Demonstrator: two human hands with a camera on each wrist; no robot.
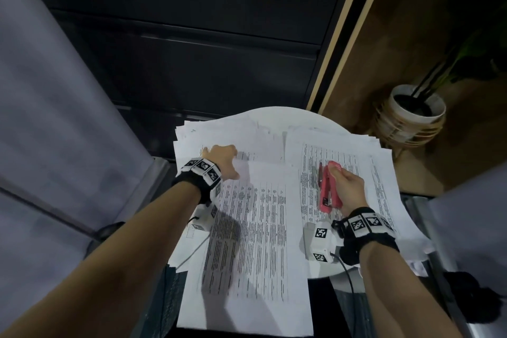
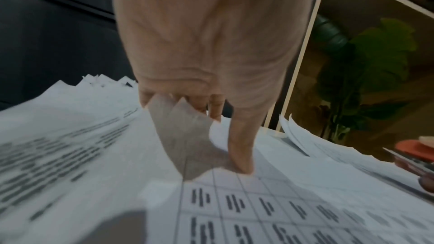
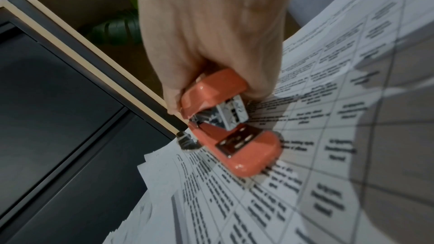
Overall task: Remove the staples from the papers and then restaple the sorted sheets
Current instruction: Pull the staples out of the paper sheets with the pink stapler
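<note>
Printed sheets cover a small white round table (image 1: 274, 114). One set of sheets (image 1: 255, 228) lies in front of me and overhangs the near edge. My left hand (image 1: 223, 159) holds its upper left corner. In the left wrist view the curled fingers (image 2: 199, 105) grip the lifted corners of the pages (image 2: 183, 127), while the thumb (image 2: 241, 162) presses on the page below. My right hand (image 1: 349, 186) grips a coral-red stapler (image 1: 329, 189) just above the right-hand stack of papers (image 1: 343, 151). The stapler (image 3: 237, 147) has its mouth slightly apart, with no paper in it.
Two pens (image 1: 318, 175) lie on the right-hand stack just left of the stapler. A white plant pot (image 1: 411, 115) stands on the wooden floor at the back right. Grey seats flank the table on both sides. A dark cabinet (image 1: 192, 35) is behind it.
</note>
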